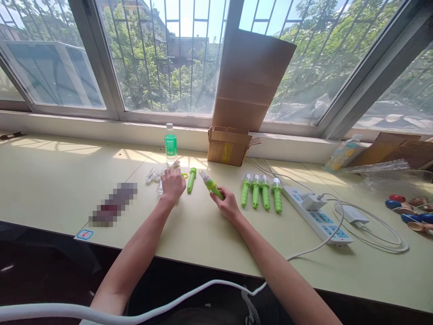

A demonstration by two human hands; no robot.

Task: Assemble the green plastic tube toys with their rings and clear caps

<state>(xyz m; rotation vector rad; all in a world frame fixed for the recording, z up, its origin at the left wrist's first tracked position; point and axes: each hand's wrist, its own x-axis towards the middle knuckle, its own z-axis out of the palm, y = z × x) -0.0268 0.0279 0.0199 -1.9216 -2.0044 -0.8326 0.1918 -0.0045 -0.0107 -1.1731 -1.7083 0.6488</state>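
Note:
My right hand is closed around the lower end of a green flashlight-like stick with a whitish, clear tip, held tilted over the table. To its left, my left hand reaches down with curled fingers among clear plastic pieces. Its fingertips are hidden, so what they pinch does not show. Just right of that hand lies a lone green handle without a clear top, near a small yellow-green ring. Several green sticks with clear caps lie in a row right of my right hand.
A bottle with a green label and an opened cardboard box stand by the window. A white power strip with cables lies on the right, before beads or balls. A pixelated object lies left. A white cable crosses the foreground.

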